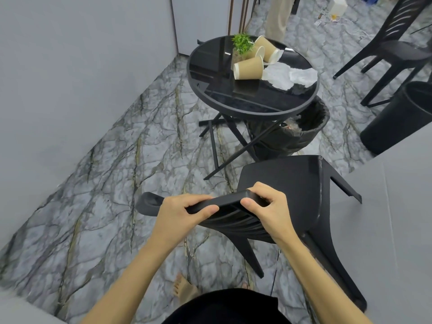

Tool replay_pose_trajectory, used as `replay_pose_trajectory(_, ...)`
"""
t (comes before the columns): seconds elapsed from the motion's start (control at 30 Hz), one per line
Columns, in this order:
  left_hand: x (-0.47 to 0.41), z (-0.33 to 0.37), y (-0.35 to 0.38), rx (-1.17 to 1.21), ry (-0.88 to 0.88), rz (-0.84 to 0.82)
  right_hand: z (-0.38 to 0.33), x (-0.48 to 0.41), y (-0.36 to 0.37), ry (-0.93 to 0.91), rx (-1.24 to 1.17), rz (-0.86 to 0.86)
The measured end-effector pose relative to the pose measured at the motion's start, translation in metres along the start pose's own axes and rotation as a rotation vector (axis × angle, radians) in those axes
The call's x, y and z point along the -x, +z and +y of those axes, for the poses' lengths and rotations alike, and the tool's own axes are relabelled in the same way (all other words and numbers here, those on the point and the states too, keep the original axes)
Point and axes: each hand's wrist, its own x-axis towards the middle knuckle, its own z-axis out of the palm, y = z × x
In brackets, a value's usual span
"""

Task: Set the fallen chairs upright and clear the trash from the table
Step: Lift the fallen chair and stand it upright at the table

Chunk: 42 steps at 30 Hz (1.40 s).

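Black plastic chair stands tilted near the round glass table, its top rail clamped by left hand and right hand. Advise lowering evenly until all legs seat. Toppled paper cups and crumpled napkins remain on the table.

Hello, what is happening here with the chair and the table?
A person grips the top of a black chair's backrest with both hands, left hand and right hand, and the chair is tilted. On the round table the paper cups lie tipped over beside crumpled paper and a small plant. A lined bin stands beside the table.
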Motion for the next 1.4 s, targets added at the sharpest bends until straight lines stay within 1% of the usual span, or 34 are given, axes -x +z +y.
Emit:
replay_pose_trajectory(0.13, -0.009, -0.004, -0.014, 0.005, 0.091, 0.082, -0.006, -0.009, 0.013, -0.044, 0.006, 0.037)
replay_pose_trajectory(0.23, -0.02, 0.001, -0.026, -0.044, 0.204, 0.123, -0.011, -0.015, 0.019, -0.075, -0.022, 0.081)
replay_pose_trajectory(0.33, -0.028, 0.01, -0.034, -0.112, 0.271, 0.155, -0.015, -0.019, 0.021, -0.107, -0.054, 0.124)
replay_pose_trajectory(0.5, -0.03, 0.031, -0.031, -0.27, 0.392, 0.193, -0.017, -0.02, 0.01, -0.146, -0.111, 0.176)
replay_pose_trajectory(0.6, -0.026, 0.047, -0.019, -0.408, 0.458, 0.249, -0.016, -0.018, -0.005, -0.154, -0.137, 0.196)
replay_pose_trajectory(0.67, -0.022, 0.055, -0.01, -0.454, 0.461, 0.259, -0.016, -0.018, -0.014, -0.16, -0.148, 0.197)
replay_pose_trajectory(0.77, -0.018, 0.066, 0.001, -0.457, 0.436, 0.221, -0.014, -0.018, -0.029, -0.156, -0.156, 0.175)
replay_pose_trajectory(0.9, -0.006, 0.078, 0.018, -0.539, 0.434, 0.107, -0.01, -0.008, -0.053, -0.146, -0.206, 0.137)
replay_pose_trajectory(1.03, 0.014, 0.081, 0.027, -0.532, 0.4, -0.009, -0.004, 0.011, -0.065, -0.104, -0.227, 0.083)
replay_pose_trajectory(1.23, 0.036, 0.063, 0.005, -0.553, 0.318, 0.003, 0.001, 0.029, -0.085, -0.076, -0.223, 0.104)
replay_pose_trajectory(1.4, 0.046, 0.028, -0.004, -0.454, 0.336, -0.031, 0.009, 0.047, -0.123, -0.033, -0.209, 0.119)
